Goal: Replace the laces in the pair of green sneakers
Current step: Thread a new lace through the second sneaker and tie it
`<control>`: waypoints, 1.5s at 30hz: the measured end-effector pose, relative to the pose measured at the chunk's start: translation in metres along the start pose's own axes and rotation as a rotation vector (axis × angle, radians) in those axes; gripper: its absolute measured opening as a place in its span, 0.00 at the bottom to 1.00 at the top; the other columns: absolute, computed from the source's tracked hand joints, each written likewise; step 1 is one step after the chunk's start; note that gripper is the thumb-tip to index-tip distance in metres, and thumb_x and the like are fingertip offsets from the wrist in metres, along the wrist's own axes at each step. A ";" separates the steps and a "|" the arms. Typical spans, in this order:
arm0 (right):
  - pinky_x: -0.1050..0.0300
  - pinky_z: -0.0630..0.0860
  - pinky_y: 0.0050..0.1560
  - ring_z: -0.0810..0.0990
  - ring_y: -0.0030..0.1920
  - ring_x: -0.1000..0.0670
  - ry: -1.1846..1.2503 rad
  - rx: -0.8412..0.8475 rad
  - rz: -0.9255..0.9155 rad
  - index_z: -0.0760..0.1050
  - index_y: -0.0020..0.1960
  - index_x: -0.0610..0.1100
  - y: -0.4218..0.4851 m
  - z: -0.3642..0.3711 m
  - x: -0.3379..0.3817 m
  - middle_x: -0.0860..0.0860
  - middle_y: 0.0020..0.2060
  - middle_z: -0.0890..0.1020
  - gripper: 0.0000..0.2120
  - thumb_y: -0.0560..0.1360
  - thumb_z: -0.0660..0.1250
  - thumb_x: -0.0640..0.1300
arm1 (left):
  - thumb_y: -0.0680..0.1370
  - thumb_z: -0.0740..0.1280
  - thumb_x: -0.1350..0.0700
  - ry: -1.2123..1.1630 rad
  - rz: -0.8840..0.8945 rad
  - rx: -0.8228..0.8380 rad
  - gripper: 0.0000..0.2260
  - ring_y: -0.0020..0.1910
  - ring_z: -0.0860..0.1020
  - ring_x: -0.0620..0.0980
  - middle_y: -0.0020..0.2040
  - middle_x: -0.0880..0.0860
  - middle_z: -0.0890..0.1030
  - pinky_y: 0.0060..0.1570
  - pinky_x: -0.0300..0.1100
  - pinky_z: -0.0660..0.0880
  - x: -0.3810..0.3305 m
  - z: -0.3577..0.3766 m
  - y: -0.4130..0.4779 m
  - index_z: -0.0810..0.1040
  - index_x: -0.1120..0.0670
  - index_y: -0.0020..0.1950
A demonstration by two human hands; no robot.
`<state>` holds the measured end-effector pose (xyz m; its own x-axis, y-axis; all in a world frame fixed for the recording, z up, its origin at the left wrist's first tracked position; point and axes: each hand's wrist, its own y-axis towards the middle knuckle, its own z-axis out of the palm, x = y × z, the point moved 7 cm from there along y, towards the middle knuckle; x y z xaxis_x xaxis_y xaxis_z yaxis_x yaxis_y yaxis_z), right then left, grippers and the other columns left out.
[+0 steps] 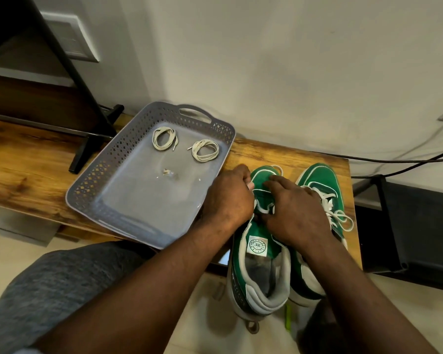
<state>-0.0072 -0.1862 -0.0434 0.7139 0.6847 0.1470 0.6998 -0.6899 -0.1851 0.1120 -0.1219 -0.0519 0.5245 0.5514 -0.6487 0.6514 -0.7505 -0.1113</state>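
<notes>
Two green sneakers stand side by side at the right end of the wooden bench. The left sneaker [260, 251] has its tongue pulled up. My left hand [228, 198] grips its left side near the eyelets, fingers curled on a bit of white lace. My right hand [294, 208] lies over the lacing area with its fingers spread across the vamp; what its fingertips hold is hidden. The right sneaker [322, 182] keeps its white lace tied in a bow. Two coiled cream laces [164, 139] [205, 150] lie in the grey tray [92, 190].
The wooden bench [23, 164] runs along a white wall. A black stand leg [87, 139] rests on it behind the tray. Black cables [407, 159] trail at the right above a dark box [407, 226]. My grey-clad knee [62, 284] is at lower left.
</notes>
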 end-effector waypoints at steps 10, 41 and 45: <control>0.42 0.56 0.79 0.63 0.80 0.48 0.049 0.020 0.007 0.57 0.84 0.55 0.003 0.003 -0.002 0.57 0.83 0.59 0.41 0.77 0.68 0.66 | 0.86 0.62 0.57 -0.493 0.004 -0.263 0.06 0.42 0.83 0.52 0.42 0.50 0.84 0.42 0.52 0.81 -0.004 -0.084 0.007 0.72 0.51 0.49; 0.34 0.51 0.77 0.55 0.83 0.44 -0.017 -0.041 0.049 0.61 0.82 0.54 0.003 0.006 -0.004 0.55 0.81 0.65 0.39 0.76 0.67 0.66 | 0.84 0.66 0.54 -0.172 0.087 0.044 0.07 0.35 0.73 0.49 0.39 0.50 0.77 0.37 0.44 0.69 -0.020 -0.064 0.015 0.71 0.51 0.48; 0.32 0.48 0.79 0.53 0.84 0.44 0.005 -0.022 0.057 0.60 0.82 0.54 0.004 0.009 -0.006 0.55 0.82 0.64 0.38 0.77 0.67 0.65 | 0.82 0.69 0.47 0.378 0.052 0.224 0.09 0.44 0.77 0.53 0.47 0.52 0.79 0.43 0.46 0.75 -0.008 -0.018 0.004 0.77 0.50 0.57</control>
<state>-0.0083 -0.1911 -0.0533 0.7525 0.6431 0.1419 0.6585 -0.7327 -0.1717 0.1200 -0.1227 -0.0337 0.7440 0.5743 -0.3415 0.5062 -0.8181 -0.2730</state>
